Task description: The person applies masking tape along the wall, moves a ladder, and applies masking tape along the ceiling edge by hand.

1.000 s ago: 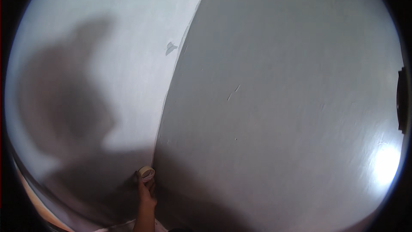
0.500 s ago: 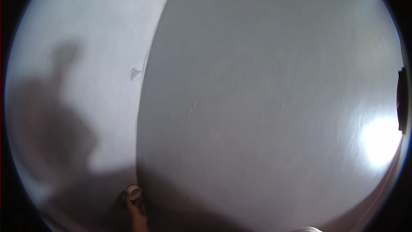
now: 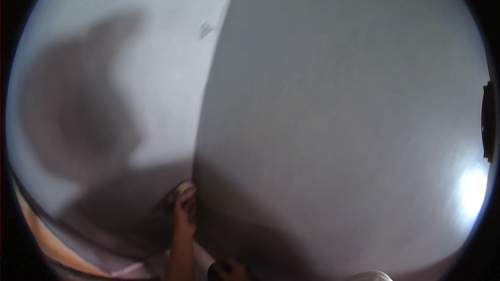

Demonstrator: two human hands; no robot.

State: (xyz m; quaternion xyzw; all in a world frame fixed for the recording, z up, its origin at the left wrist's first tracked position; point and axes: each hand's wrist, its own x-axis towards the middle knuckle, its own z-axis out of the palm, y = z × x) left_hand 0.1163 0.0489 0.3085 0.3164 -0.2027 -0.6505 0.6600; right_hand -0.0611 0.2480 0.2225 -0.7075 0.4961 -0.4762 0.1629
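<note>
My left hand (image 3: 185,211) is raised at the corner where two walls meet, its fingers closed round a pale roll of tape (image 3: 184,188). The roll is held close to the left wall (image 3: 161,88), just beside the corner line; whether it touches the wall I cannot tell. Low in the picture, to the right of the left forearm, is my right hand (image 3: 233,269), dark and blurred. A dark shape lies against its left side, and its fingers do not show clearly.
A grey wall (image 3: 333,104) fills the right side, with a bright glare spot low on it. A small peeled mark (image 3: 205,30) shows on the left wall. An orange strip (image 3: 49,239) and a pink edge (image 3: 138,270) run along the lower left. Shadows fall across both walls.
The view has tilted down and left, so the corner and peeled mark sit higher and farther right. My left hand keeps the tape roll; my right hand and the orange strip have come into view.
</note>
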